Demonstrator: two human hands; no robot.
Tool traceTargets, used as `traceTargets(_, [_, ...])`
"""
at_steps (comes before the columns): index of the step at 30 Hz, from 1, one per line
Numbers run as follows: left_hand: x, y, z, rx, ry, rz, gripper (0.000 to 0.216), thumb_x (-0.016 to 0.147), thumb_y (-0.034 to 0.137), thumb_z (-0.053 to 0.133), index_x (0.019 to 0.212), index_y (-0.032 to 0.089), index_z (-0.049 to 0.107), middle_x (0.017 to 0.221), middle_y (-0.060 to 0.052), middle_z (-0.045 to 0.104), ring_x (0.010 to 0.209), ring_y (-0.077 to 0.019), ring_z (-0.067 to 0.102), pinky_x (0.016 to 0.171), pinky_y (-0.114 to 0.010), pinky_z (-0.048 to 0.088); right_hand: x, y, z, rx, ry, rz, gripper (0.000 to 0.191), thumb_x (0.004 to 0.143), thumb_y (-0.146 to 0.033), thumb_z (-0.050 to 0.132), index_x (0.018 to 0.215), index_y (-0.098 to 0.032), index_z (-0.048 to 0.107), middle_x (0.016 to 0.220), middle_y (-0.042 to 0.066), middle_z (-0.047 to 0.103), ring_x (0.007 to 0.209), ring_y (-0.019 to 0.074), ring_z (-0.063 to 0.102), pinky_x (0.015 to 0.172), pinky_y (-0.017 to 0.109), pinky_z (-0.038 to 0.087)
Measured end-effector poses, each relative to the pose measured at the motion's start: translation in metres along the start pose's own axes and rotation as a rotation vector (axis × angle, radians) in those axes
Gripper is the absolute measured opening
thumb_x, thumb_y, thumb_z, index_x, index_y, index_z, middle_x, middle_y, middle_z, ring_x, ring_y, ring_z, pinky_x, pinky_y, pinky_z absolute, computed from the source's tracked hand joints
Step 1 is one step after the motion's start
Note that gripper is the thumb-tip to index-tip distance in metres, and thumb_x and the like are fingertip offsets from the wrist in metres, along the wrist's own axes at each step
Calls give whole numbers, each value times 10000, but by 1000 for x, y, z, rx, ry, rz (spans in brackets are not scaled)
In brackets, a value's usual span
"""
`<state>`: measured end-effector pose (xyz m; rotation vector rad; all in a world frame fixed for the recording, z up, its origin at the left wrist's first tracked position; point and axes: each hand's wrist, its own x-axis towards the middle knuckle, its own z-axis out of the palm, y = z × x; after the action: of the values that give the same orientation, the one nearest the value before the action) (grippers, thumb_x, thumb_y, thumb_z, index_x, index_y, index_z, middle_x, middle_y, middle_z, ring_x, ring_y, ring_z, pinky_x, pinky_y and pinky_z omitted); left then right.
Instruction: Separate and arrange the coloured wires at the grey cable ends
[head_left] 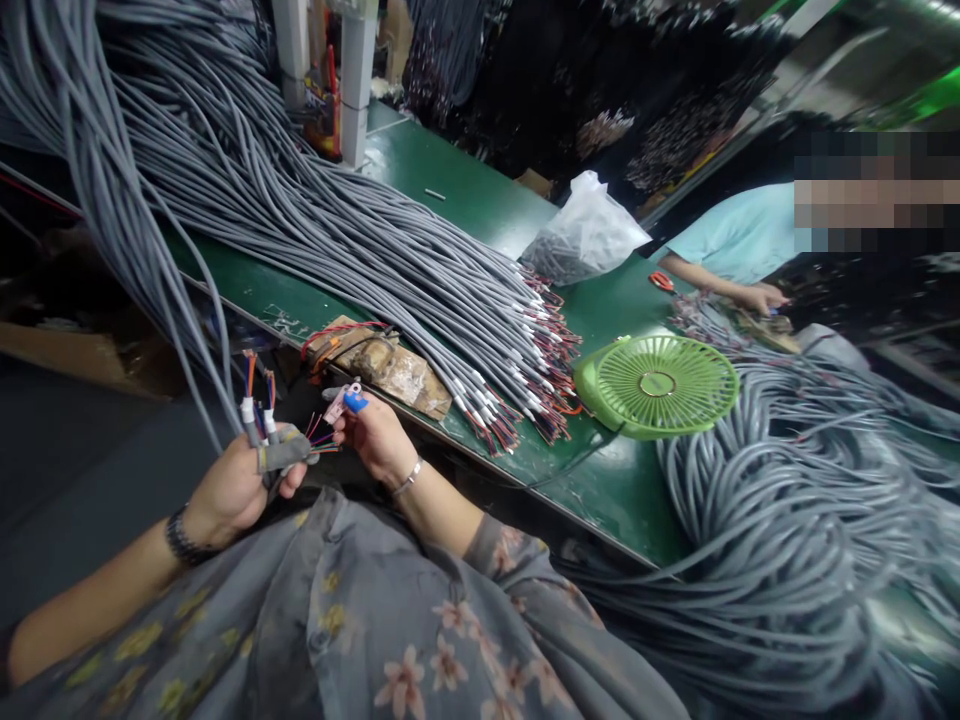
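Several grey cables (202, 370) run down into my left hand (232, 480), which is closed around them. Their ends stick out above the fist, with white sleeves (248, 410) and thin orange, blue and brown wires (270, 388). A grey covering (281, 453) wraps one of its fingers. Fine coloured wires (324, 445) spread from there toward my right hand (382, 440). Pinched in my right hand is a small pinkish piece (335, 405); a blue piece (355, 401) sits at its fingertips. I cannot make out their exact kind.
A thick bundle of grey cables (360, 225) lies across the green table (622, 500). Near its edge sits a taped block (401, 375). A green fan (656, 385), a plastic bag (589, 235) and coiled cables (772, 520) are to the right. A co-worker's hand (761, 298) works beyond.
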<state>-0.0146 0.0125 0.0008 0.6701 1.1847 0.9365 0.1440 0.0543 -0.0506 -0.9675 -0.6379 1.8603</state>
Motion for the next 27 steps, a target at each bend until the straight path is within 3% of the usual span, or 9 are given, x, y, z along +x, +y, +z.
traceTargets(10, [7,-3,4,27,-14,-9,237,475,354,811,476,202,630,376,21,531,364,-83,410,375,-213,303,4,0,1,32,4,-11,483,812,-645,824,762,-179,705,662,-8,636,603,106,559,559,223,472])
traceTargets(15, [11,-4,7,60,-18,-15,247,479,372,799,455,204,619,376,22,525,370,-81,398,383,-221,307,3,1,7,84,17,-32,493,759,-642,868,740,-173,715,660,6,656,621,117,578,562,217,474])
traceTargets(21, [2,-6,4,68,-23,30,303,516,418,839,474,207,625,391,25,535,379,-89,415,390,-233,326,1,-7,8,96,65,114,539,858,-702,739,748,-180,659,625,-6,637,547,107,546,512,208,489])
traceTargets(27, [-11,-7,-3,90,-12,74,314,545,419,865,481,201,648,419,6,571,391,-101,453,403,-248,363,-2,-9,6,64,4,90,400,841,-555,820,804,-191,659,670,-28,639,552,84,534,511,181,492])
